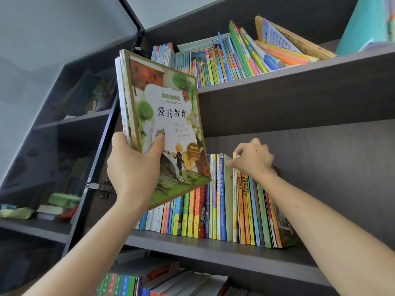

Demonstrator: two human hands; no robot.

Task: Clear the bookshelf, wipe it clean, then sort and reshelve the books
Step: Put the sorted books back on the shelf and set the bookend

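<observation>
dark grey bookshelf (299,90), three shelves in view, glass door (53,135) open at far left. gripped in the left hand (132,169) before the middle shelf (213,246), thumb on the cover: illustrated book (168,116), long axis near upright, top leaning left, cover facing out. pinched at its top by the right hand (254,160): thin book (234,155), upright within the row of books (192,214).

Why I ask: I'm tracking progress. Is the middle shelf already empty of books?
No, a row of books stands on the middle shelf, and the right hand pinches the top of one.
</observation>
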